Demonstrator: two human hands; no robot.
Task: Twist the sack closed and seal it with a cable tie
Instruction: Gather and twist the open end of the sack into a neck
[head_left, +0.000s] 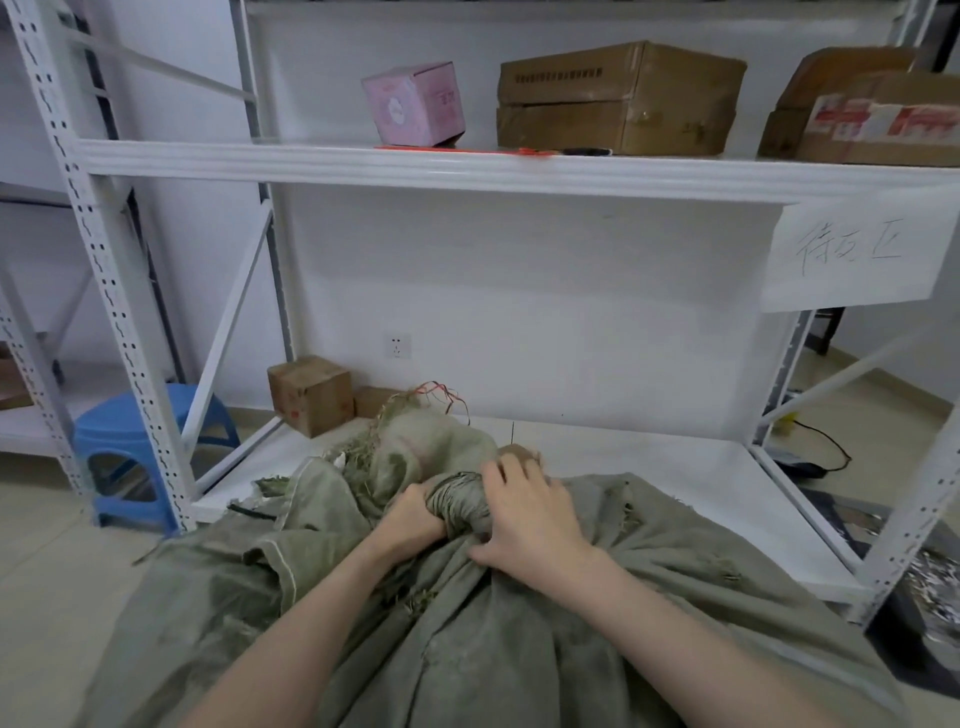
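Note:
A large olive-green woven sack (467, 623) fills the lower middle of the head view, its mouth gathered into a twisted neck (460, 501). My left hand (415, 514) grips the neck from the left, fingers curled round it. My right hand (530, 519) lies over the right side of the neck, fingers spread on the fabric and thumb underneath. The frayed sack top (431, 441) flops away beyond my hands, loose red and green threads sticking out. An orange-red cable tie (467, 149) lies on the middle shelf edge.
White metal shelving (467, 171) stands in front, with a pink box (415, 104) and cardboard boxes (618, 98) on the middle shelf. A small carton (309, 395) sits on the bottom shelf. A blue stool (130, 452) stands at left. A paper sign (857, 254) hangs at right.

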